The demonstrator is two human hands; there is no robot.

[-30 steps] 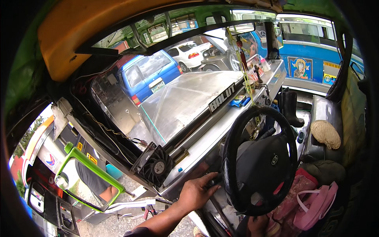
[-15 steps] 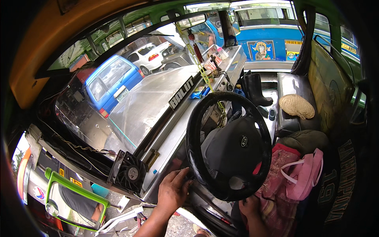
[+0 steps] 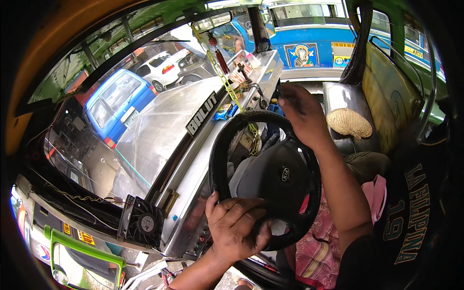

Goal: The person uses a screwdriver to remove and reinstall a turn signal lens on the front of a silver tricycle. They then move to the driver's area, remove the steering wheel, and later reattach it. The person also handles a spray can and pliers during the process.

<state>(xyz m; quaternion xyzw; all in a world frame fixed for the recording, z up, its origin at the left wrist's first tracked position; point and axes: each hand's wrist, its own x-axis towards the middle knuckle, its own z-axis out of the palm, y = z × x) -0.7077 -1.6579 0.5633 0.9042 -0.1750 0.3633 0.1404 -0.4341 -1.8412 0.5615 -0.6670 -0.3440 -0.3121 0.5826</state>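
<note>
My left hand (image 3: 237, 227) grips the lower-left part of the black steering wheel (image 3: 218, 169), its fingers bent over the rim and toward the hub. My right hand (image 3: 303, 116) is raised above the wheel's upper right, beside the dashboard controls (image 3: 256, 101); its fingers are bent and blurred, and whether it holds anything is unclear. A pink patterned cloth (image 3: 319, 251) and a pink bag (image 3: 374, 198) lie beside the wheel, partly hidden by my right arm.
A metal dashboard (image 3: 181, 183) runs under the windshield, with a small fan (image 3: 145, 222), hanging cords and small items. A seat (image 3: 340, 94) at right holds a woven fan (image 3: 348, 123). A green-framed mirror (image 3: 84, 253) is at lower left; parked vehicles (image 3: 121, 96) stand outside.
My right hand has risen from low beside the wheel to above its upper right. My left hand has moved rightward onto the rim. The view has swung toward the right.
</note>
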